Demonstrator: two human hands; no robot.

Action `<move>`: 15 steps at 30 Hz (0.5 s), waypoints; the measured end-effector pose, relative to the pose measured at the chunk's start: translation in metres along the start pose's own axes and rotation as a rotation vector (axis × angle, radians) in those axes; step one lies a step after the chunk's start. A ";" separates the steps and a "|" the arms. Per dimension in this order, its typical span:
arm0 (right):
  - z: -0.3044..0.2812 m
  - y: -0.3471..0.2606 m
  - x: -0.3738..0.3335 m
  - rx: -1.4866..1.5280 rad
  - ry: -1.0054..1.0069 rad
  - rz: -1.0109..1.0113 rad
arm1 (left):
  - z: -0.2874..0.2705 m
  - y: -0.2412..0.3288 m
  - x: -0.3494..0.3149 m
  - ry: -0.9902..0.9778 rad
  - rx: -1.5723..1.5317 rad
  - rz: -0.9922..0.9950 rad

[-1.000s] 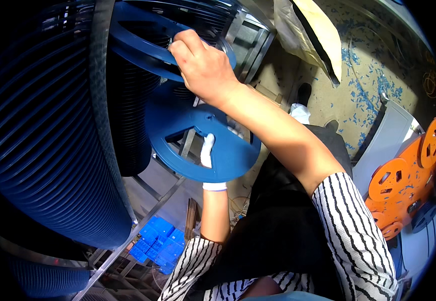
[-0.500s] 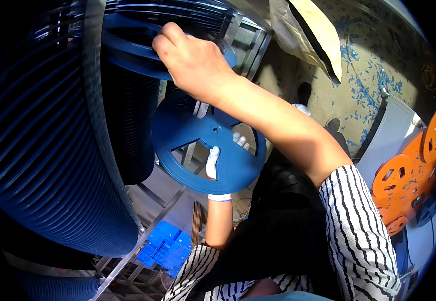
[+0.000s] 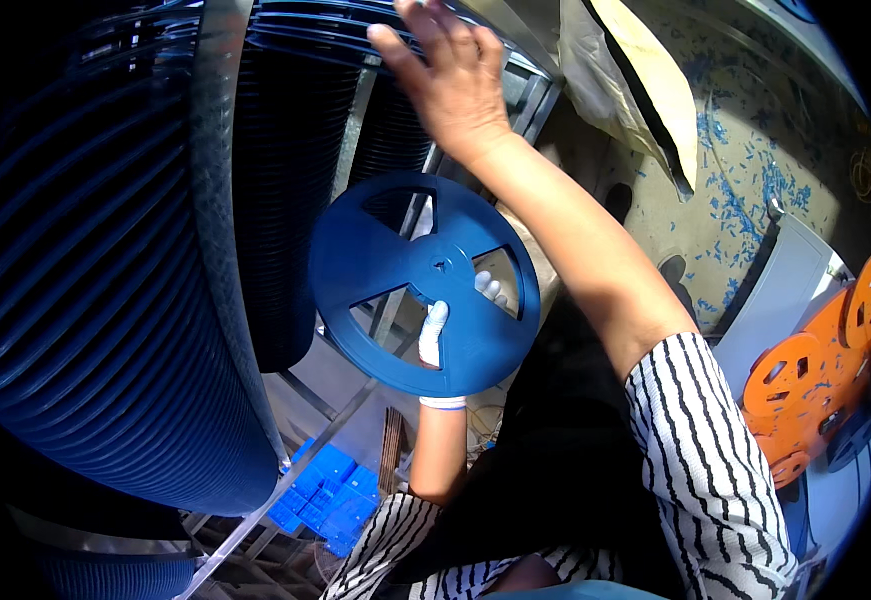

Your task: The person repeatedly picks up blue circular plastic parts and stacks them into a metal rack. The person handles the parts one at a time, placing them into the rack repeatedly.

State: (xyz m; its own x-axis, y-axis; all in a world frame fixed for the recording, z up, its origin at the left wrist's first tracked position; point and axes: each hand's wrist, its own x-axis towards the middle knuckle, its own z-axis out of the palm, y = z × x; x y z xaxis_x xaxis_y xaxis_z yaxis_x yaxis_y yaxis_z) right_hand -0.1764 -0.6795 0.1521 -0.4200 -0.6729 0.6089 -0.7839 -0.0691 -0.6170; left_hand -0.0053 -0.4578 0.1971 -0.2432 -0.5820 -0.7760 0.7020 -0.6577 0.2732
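My left hand (image 3: 433,335), in a white glove, grips a blue plastic reel (image 3: 365,262). Its thumb lies against the near face by a cut-out, and the other fingertips show through another opening. The reel has a round hub with wide openings around it. Up at the top, my bare right hand (image 3: 450,85) is open, fingers spread, at the edge of a tall stack of blue reels (image 3: 330,32). Whether its fingertips touch the stack I cannot tell. Part of that stack lies in deep shadow.
A larger stack of blue reels (image 3: 105,330) fills the left behind a metal upright (image 3: 217,180). Blue plastic boxes (image 3: 330,495) lie below. Orange reels (image 3: 805,370) rest at the right. A pale yellow sack (image 3: 635,90) stands above floor strewn with blue scraps (image 3: 755,195).
My right hand has let go of a blue reel and moved up and right, its fingers now spread. That reel no longer shows below the hand. My left hand keeps its reel nearly in place.
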 end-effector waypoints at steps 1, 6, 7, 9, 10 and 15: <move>-0.001 0.006 -0.003 -0.027 -0.039 -0.030 | 0.001 0.001 0.001 0.000 0.007 0.005; 0.004 0.021 -0.010 -0.140 -0.123 -0.154 | 0.004 0.002 0.004 -0.022 -0.010 -0.010; 0.007 0.023 -0.015 -0.264 -0.095 -0.162 | 0.004 0.001 0.006 -0.027 -0.010 -0.014; 0.011 0.026 -0.021 -0.327 -0.232 -0.156 | 0.006 0.001 0.006 -0.030 -0.008 -0.017; 0.012 0.028 -0.023 -0.357 -0.300 -0.154 | 0.008 0.001 0.006 -0.028 -0.004 -0.016; 0.008 0.032 -0.026 -0.320 -0.335 -0.193 | 0.012 0.001 0.008 -0.061 0.028 0.030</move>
State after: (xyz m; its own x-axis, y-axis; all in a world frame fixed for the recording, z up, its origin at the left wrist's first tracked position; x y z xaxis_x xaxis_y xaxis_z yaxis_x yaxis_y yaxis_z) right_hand -0.1869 -0.6700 0.1122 -0.1244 -0.8733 0.4711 -0.9560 -0.0216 -0.2925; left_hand -0.0140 -0.4690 0.1980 -0.2627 -0.6292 -0.7315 0.6910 -0.6518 0.3125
